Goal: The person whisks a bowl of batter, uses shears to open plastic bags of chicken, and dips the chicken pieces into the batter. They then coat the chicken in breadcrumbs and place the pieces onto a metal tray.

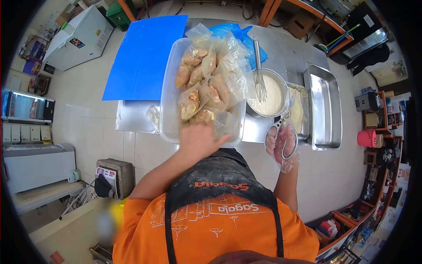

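Note:
My left hand [200, 141] is at the near edge of a white plastic tub [169, 105], its thumb stretched out to the right. Its other fingers point down into the tub and are partly hidden beside the nearest clear plastic bag [205, 116]. Several clear bags of raw-looking chicken pieces [189, 103] are heaped in the tub. My right hand [285, 152], in a clear plastic glove, is closed through the handle loops of metal scissors [288, 115], blades pointing away from me. Beyond the scissors is a steel pot [267, 90] of pale batter with a whisk [259, 75] in it.
Right of the pot are a tray of pale flour-like powder [297, 108] and a deep steel pan [326, 108] on the steel table [285, 50]. A blue board [147, 59] lies left of the tub. A blue plastic bag [246, 37] is behind it. A white chest freezer [79, 39] stands far left.

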Action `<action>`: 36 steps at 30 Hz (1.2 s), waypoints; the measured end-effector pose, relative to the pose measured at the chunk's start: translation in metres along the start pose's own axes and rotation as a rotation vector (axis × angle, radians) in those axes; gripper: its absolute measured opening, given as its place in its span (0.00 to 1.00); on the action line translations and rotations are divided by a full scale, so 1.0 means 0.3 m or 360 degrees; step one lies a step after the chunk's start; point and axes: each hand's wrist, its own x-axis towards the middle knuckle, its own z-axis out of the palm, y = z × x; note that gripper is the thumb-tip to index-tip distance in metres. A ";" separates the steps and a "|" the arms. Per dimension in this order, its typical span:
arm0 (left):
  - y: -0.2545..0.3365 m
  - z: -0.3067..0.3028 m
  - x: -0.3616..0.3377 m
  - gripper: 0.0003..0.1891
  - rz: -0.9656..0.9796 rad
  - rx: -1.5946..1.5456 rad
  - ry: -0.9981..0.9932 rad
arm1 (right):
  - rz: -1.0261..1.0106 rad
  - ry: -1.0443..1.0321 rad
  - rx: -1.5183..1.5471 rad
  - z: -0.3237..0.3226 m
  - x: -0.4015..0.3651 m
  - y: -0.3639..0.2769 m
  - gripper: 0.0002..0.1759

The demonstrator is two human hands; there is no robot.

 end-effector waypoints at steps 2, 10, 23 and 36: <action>0.073 0.022 0.064 0.30 0.0016 0.0098 -0.0318 | 0.0046 -0.0061 0.0081 -0.026 -0.005 0.014 0.31; -0.003 0.016 0.096 0.20 -0.0379 0.0098 -0.0355 | 0.0125 -0.0314 0.0224 -0.115 -0.046 0.100 0.27; -0.119 -0.088 0.115 0.13 -0.0579 -0.0110 0.0510 | 0.1064 -0.1294 -0.0102 0.178 0.016 0.388 0.35; -0.148 -0.121 0.111 0.10 -0.0471 -0.0392 0.0589 | 0.1027 -0.1070 0.0154 0.368 -0.010 0.462 0.35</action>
